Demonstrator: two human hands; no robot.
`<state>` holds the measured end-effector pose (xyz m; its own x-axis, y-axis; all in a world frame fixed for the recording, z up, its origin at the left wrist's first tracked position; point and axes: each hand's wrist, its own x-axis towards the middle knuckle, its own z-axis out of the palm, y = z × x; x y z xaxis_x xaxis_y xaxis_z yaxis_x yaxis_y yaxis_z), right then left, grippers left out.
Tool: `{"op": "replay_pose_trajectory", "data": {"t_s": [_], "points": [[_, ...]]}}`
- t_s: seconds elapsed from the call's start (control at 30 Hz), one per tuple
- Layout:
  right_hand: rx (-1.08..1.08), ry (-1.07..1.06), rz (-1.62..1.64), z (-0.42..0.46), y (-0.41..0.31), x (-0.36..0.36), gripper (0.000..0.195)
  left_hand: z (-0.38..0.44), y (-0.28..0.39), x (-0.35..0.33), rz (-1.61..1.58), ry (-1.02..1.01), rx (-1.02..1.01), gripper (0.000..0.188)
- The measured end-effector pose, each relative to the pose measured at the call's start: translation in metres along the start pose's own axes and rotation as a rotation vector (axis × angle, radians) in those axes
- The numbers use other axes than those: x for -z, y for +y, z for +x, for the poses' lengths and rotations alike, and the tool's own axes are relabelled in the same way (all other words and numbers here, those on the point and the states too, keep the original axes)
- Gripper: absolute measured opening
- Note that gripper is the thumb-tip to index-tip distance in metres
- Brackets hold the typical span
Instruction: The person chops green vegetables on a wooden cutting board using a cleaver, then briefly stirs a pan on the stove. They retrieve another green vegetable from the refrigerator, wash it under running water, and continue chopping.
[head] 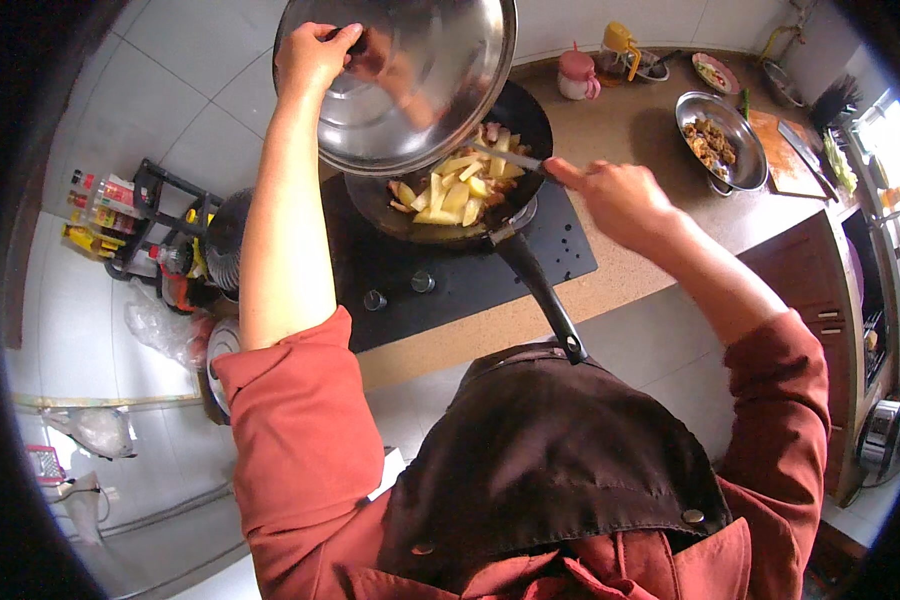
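Note:
My left hand grips the dark knob of a shiny metal pan lid, which is tilted up over the far left part of a black wok. Cut pale-yellow pieces, apparently potato, lie in the wok with browner bits among them. In my right hand is a metal spatula, its far end reaching into the food and partly hidden by the lid. The wok's black handle points towards me, over the edge of the black cooktop.
On the right stand a metal bowl of browned food and a cutting board with a knife. A pink-lidded jar and a yellow-topped oil jug are at the back. Bottles fill a black rack at left.

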<state>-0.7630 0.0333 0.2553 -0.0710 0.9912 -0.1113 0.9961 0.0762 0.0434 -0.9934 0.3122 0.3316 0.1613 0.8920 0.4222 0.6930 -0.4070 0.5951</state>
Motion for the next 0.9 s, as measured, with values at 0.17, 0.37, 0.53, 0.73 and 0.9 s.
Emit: {"op": "replay_pose_trajectory", "data": {"t_s": [0.17, 0.37, 0.53, 0.73, 0.9], "points": [[0.037, 0.110, -0.115, -0.075, 0.037, 0.050, 0.058, 0.001, 0.000, -0.002, 0.024, -0.033, -0.031, 0.045], [0.010, -0.092, -0.155, -0.067, 0.012, -0.001, 0.063, 0.010, -0.001, -0.020, 0.000, -0.084, -0.048, 0.046], [-0.025, 0.138, 0.055, -0.011, 0.009, -0.060, 0.066, -0.006, 0.003, -0.009, 0.023, -0.059, -0.016, 0.046], [0.077, 0.338, -0.022, -0.007, 0.005, -0.037, 0.065, -0.005, -0.012, 0.011, 0.046, -0.011, -0.011, 0.046], [0.381, 0.400, -0.213, 0.054, -0.002, -0.047, 0.067, -0.003, 0.005, 0.000, 0.076, -0.065, 0.038, 0.045]]}}
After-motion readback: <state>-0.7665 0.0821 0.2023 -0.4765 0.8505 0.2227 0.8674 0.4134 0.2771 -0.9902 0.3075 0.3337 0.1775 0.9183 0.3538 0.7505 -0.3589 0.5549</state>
